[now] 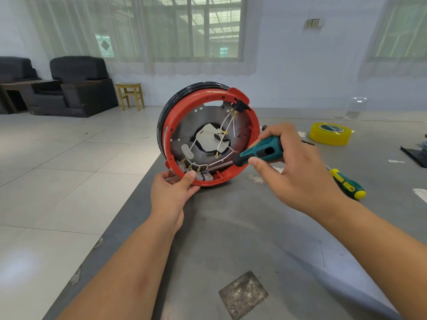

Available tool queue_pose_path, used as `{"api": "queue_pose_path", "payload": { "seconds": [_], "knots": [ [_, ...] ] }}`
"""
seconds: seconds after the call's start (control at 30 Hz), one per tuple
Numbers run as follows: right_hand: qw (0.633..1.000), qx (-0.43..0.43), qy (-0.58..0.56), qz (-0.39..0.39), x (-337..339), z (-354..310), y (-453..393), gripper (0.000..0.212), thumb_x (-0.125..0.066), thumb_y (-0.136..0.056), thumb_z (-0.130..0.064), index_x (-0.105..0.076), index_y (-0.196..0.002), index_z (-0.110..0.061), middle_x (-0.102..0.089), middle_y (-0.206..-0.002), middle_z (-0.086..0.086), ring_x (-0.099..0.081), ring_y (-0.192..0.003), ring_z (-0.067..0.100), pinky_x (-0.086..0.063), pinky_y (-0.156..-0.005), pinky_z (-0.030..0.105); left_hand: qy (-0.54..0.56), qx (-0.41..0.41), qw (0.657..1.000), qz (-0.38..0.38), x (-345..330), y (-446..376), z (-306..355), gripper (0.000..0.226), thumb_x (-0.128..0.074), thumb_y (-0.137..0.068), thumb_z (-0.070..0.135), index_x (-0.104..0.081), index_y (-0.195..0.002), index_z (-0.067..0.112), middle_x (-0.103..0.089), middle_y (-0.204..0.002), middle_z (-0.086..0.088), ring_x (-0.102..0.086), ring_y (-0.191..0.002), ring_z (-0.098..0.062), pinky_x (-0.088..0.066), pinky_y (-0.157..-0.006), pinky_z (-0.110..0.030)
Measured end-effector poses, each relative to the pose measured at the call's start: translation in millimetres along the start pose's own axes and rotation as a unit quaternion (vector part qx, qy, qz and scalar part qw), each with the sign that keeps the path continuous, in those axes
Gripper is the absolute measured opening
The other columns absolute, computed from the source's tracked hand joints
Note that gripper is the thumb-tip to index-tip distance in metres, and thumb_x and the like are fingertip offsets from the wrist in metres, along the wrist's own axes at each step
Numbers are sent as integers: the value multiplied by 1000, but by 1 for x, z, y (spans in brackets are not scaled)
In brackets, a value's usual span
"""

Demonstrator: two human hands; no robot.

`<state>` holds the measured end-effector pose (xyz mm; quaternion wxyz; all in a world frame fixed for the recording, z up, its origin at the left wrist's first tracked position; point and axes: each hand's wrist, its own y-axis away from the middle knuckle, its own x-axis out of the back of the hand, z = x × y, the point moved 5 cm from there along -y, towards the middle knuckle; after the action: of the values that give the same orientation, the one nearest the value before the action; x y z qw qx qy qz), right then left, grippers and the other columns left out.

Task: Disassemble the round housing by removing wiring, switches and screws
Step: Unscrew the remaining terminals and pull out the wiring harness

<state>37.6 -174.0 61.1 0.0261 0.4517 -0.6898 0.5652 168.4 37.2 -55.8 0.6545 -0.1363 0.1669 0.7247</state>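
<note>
two hands busy: my left hand [172,192] pinches the round housing [208,135] upright on the grey table [231,239]; my right hand [298,165] grips a teal screwdriver [258,153]. pale tiled floor [57,158], curtained window [184,28] beyond.

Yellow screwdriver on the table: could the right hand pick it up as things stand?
Probably not at once: the right hand grips the teal screwdriver. The yellow screwdriver lies unobstructed beside it.

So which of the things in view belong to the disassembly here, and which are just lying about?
In use:
round housing, stood on edge, left hand gripping its lower rim
white wiring inside it
teal screwdriver, held by right hand, shaft reaching into the housing

Lying about:
yellow-green screwdriver on the table
yellow tape roll
</note>
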Motion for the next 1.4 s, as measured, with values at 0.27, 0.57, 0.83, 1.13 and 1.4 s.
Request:
{"api": "queue_pose_path", "payload": {
  "seconds": [0.27,0.57,0.83,1.13,1.4],
  "knots": [
    [998,-30,-47,41,9,-2,-4,40,-71,-88,-35,-41,-114,-41,-63,-104,-13,-69,-93,12,-62,-68,40,13,2,1000,8,2,-3,-1,40,-78,-91,1,-52,-120,7,-69,-121,-21,-78,-98,-28,-65,-84,-43],
    [998,-33,-47,39,9,-2,-4,46,-76,-90,-27,-40,-114,-42,-63,-110,-7,-68,-101,8,-62,-73,30,-2,1,1000,8,2,-2,0,46,-78,-90,1,-52,-128,8,-67,-121,-15,-78,-98,-27,-66,-83,-40],
    [998,-27,-43,33,8,-4,-4,45,-75,-90,-26,-40,-112,-43,-63,-109,-10,-66,-101,4,-62,-71,29,-7,2,1000,9,1,-2,0,48,-79,-90,2,-53,-131,7,-67,-122,-16,-78,-97,-25,-66,-81,-39],
    [998,48,-4,45,-1,-16,9,39,-73,-91,-26,-45,-117,-26,-58,-104,-21,-59,-90,14,-49,-70,23,9,4,1000,21,4,-7,-2,40,-79,-91,3,-53,-120,8,-69,-120,-17,-80,-91,-25,-66,-85,-45],
    [997,61,12,52,-9,-17,21,40,-73,-92,-27,-45,-121,-22,-58,-108,-14,-62,-96,10,-52,-74,31,1,-4,999,39,6,-9,-5,41,-80,-91,6,-53,-121,7,-70,-118,-16,-78,-97,-27,-66,-83,-42]
  ]
}}
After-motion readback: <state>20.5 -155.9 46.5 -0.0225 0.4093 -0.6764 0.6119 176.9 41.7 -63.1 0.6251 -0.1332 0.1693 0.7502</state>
